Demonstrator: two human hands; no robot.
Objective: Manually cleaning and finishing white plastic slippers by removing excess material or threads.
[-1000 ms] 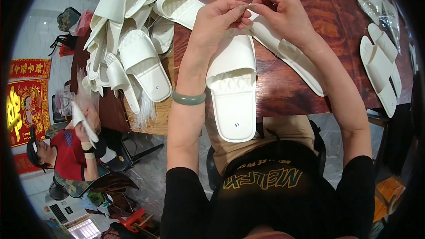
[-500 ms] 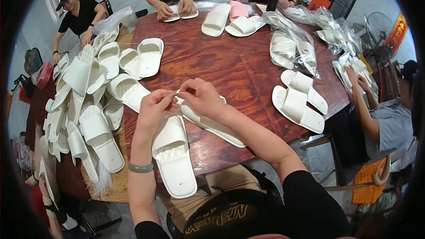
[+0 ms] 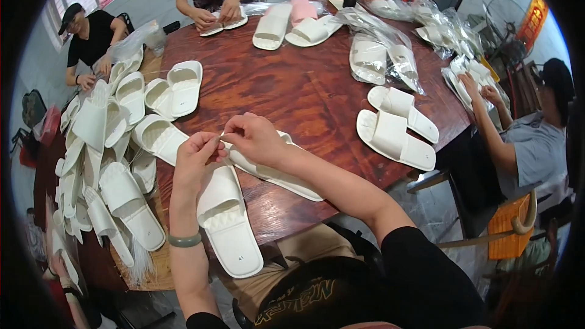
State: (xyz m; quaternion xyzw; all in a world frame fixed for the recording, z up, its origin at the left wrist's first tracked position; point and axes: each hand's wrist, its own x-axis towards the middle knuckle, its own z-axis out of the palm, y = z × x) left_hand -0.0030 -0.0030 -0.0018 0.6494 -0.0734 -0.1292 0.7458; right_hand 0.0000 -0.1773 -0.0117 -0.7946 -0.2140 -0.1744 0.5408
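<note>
My left hand (image 3: 196,153) and my right hand (image 3: 253,138) meet fingertip to fingertip, both pinched, above the toe ends of two white slippers. Whatever lies between the fingertips is too small to make out. Below my left hand, the nearer slipper (image 3: 222,202) points its heel toward me, past the table edge. The other slipper (image 3: 275,167) lies partly under my right hand and forearm, slanting to the right.
A heap of white slippers (image 3: 91,128) fills the left side, with white strings (image 3: 141,262) below. One loose pair (image 3: 396,137) lies at right; bagged slippers (image 3: 381,58) lie beyond it. Co-workers sit around the wooden table (image 3: 274,85), one handling slippers (image 3: 224,22) at the far side.
The view has shifted, so most of the scene sits further left. My hands keep their pinch above the same slippers, with little movement of the fingers.
</note>
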